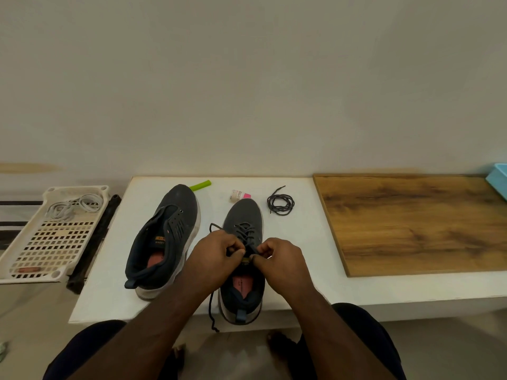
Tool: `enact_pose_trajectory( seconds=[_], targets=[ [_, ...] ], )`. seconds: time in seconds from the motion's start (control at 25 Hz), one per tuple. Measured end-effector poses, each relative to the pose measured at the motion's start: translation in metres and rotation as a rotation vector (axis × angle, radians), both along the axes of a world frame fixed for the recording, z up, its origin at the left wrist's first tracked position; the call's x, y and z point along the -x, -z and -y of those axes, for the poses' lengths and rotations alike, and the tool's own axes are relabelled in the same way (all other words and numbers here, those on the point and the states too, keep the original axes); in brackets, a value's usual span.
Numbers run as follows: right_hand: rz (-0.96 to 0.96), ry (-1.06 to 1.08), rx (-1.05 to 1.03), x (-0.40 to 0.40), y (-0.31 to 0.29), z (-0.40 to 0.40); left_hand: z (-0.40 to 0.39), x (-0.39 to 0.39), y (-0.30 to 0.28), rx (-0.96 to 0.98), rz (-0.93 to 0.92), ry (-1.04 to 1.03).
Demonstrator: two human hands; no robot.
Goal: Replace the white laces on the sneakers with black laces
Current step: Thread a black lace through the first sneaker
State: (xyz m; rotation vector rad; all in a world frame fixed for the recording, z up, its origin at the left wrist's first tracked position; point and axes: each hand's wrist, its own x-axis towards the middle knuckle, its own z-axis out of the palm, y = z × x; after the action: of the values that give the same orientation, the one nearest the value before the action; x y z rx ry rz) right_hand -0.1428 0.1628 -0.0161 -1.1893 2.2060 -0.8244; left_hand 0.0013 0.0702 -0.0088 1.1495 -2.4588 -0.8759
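Your left hand [216, 253] and right hand [277, 259] meet over the tongue of the right sneaker [242, 270], the dark grey shoe that stands upright at the near edge of the white table [301, 256], toe pointing away from you. The fingers of both hands are curled and pinch the black lace [245, 233] that crisscrosses this shoe's eyelets. One loose end of that lace loops out to the shoe's left, and a strand trails down off the table edge beside its heel. To the left of this sneaker lies the other sneaker [164, 239], tipped on its side with no lace in it. Just beyond the right sneaker's toe, to the right, a second black lace [280, 201] lies coiled. Far to its left, off the table, the white laces [72, 205] sit in a perforated plastic tray [52, 242].
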Motion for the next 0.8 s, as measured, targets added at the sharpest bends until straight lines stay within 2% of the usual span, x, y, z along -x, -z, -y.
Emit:
enact_pose_trajectory(
  seconds=[0.08, 0.28, 0.68, 0.8],
  targets=[
    [0.057, 0.009, 0.012, 0.003, 0.002, 0.0, -0.002, 0.004, 0.009, -0.002, 0.03, -0.02],
    [0.2, 0.046, 0.037, 0.006, 0.007, 0.001, -0.008, 0.008, 0.02, -0.033, -0.038, -0.118],
    [0.244, 0.046, 0.047, 0.006, 0.01, 0.001, -0.012, 0.012, 0.025, -0.084, -0.059, -0.142],
    [0.36, 0.059, 0.046, 0.008, 0.006, 0.001, -0.011, 0.013, 0.031, -0.075, -0.042, -0.137]
  ],
)
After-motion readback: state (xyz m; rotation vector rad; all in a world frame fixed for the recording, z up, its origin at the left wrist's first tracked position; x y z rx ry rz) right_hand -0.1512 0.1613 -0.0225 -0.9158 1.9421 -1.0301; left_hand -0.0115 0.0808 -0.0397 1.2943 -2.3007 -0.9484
